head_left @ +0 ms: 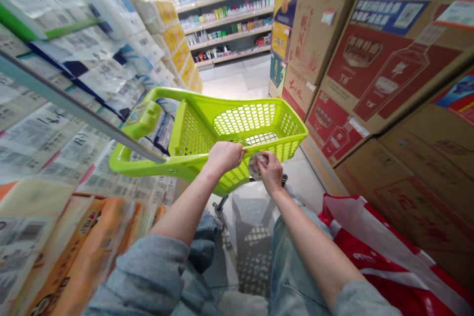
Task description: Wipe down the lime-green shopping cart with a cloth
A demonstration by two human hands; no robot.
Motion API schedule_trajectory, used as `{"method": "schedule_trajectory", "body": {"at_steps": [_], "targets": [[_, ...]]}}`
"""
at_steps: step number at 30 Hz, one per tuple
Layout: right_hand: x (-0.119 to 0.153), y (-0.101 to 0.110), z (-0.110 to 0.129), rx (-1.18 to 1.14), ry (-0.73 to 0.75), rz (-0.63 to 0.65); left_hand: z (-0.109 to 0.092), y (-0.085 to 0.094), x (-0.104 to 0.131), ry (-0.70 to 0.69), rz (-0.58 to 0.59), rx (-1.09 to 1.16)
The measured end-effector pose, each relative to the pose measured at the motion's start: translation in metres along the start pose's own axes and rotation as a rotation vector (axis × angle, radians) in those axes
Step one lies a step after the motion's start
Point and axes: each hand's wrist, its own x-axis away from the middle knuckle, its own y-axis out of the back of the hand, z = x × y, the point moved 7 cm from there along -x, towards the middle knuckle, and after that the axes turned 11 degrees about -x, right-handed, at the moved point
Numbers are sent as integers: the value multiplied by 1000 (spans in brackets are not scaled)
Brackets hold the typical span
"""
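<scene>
A lime-green plastic shopping cart (pixel 188 158) stands across the aisle in front of me, its basket pierced with many holes. My left hand (pixel 225 155) is closed over the near rim of the basket. In my right hand (pixel 271 170) a crumpled, pale patterned cloth (pixel 255 167) is bunched, pressed against the basket's near side wall below the rim. The fingertips of this hand are partly hidden by the cloth. Under the handle end, a few packages (pixel 163 131) show inside the cart.
Wrapped tissue packs (pixel 107 54) are stacked at the left. Cardboard cartons (pixel 392 69) form a wall at the right, with a red and white bag (pixel 374 247) below them. Shelves of small bottles (pixel 229 10) close the far end. A pale bar (pixel 81 103) crosses the left side.
</scene>
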Motion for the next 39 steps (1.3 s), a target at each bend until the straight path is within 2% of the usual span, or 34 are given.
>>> {"method": "schedule_trajectory", "body": {"at_steps": [7, 10, 18, 20, 24, 26, 29, 34, 39], "targets": [[7, -7, 12, 40, 113, 41, -1, 0, 0, 7, 3, 4], [9, -9, 13, 77, 118, 63, -1, -1, 0, 11, 9, 7], [16, -11, 8, 21, 110, 260, 0, 0, 1, 11, -11, 8], [16, -6, 4, -4, 93, 223, 0, 0, 1, 17, -3, 14], [7, 16, -11, -10, 25, -33, 1, 0, 1, 20, -12, 26], [3, 21, -18, 7, 19, -84, 1, 1, 1, 23, -17, 28], [0, 19, -22, 26, 29, -84, 0, 0, 1, 17, -17, 20], [4, 5, -14, 42, 84, 45, -1, 1, 1, 2, -30, 8], [6, 3, -16, -7, 70, 113, 0, 1, 2, 6, -40, 6]]}}
